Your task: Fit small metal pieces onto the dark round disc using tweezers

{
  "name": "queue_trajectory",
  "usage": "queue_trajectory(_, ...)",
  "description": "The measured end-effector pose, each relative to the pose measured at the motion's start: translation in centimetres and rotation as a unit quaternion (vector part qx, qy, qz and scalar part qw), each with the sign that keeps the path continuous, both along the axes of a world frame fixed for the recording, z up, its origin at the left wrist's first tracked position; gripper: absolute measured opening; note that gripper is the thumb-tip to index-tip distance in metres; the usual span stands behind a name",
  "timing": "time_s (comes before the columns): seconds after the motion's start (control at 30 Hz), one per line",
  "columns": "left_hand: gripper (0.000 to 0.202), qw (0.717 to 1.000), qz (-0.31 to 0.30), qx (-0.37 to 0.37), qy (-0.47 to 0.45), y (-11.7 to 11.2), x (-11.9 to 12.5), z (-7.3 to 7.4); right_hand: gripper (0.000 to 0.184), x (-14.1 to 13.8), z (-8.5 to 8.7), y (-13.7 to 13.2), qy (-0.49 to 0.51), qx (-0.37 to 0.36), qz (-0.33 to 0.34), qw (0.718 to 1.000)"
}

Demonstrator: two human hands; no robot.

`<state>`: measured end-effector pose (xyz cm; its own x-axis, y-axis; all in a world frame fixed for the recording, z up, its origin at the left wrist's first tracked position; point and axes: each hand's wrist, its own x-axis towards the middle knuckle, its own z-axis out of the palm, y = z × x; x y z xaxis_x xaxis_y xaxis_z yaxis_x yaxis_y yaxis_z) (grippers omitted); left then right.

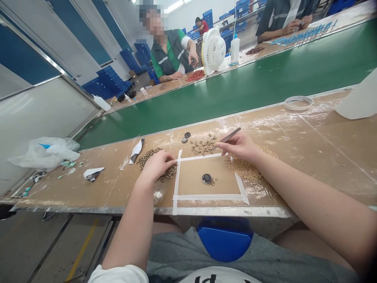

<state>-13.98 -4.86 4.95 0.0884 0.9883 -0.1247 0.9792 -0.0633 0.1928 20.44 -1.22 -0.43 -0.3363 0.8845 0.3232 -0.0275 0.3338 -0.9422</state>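
My right hand holds a pair of metal tweezers, its fingers pinched round them at the edge of a loose group of small brass-coloured parts. Under its wrist spreads a pile of small gold beads or rings. My left hand rests on a dark brass pile of small parts, fingers curled together; whatever they grip is hidden. Between the hands, a round dark metal piece lies inside a white tape frame, with a few tiny rings beside it.
Two dark discs lie beyond the frame. Scraps of foil-like paper and a plastic bag are at left. A green conveyor belt runs behind, with a white tape roll near it. Co-workers sit across, beside a fan.
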Motion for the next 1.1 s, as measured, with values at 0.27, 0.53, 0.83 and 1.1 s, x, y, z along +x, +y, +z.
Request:
queue_trajectory(0.27, 0.015, 1.000, -0.023, -0.005, 0.013, -0.1, 0.6, -0.8, 0.034, -0.1, -0.4, 0.3, -0.007, -0.011, -0.003, 1.000)
queue_trajectory(0.53, 0.014, 0.998, -0.041, 0.005, 0.039, -0.6, 0.2, -0.2, 0.038, -0.2, -0.5, 0.4, -0.017, -0.035, 0.012, 0.999)
queue_trajectory(0.83, 0.015, 0.996, -0.043, -0.002, 0.074, -0.5, 0.0, 0.1, 0.036, -0.8, -1.2, 0.7, 0.024, -0.030, 0.042, 0.998)
queue_trajectory(1.1, 0.022, 0.997, -0.032, 0.012, 0.068, -1.1, 0.8, 0.3, 0.034, -0.9, -1.3, 0.8, 0.036, -0.027, 0.033, 0.998)
